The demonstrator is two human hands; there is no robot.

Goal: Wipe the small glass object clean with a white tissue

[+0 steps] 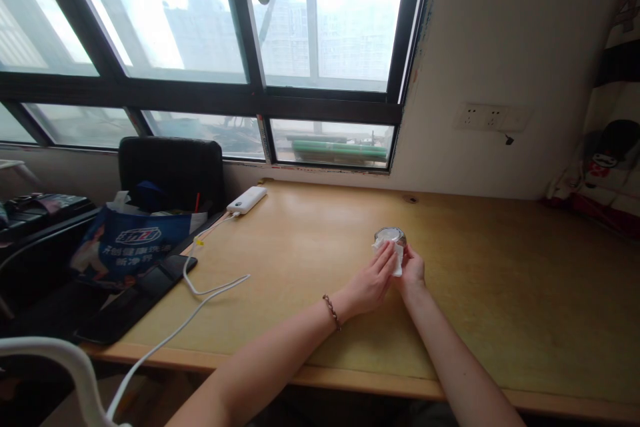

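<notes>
A small round object [397, 234] with a shiny, silvery-looking rim is held just over the desk; its exact kind cannot be made out. A white tissue [399, 265] lies against its near side. My left hand [373, 282], with a braided bracelet at the wrist, presses the tissue onto the object, fingers together. From the right, my right hand [413, 272] grips the object's side, its fingers partly hidden behind the tissue and the object.
On the wooden desk [310, 307], a white power bank [247, 200] sits at the back left, with a white cable [215, 290] running over the front edge. A blue bag [135, 240] and black chair [170, 170] stand left. Wall sockets [483, 117] are at the back right.
</notes>
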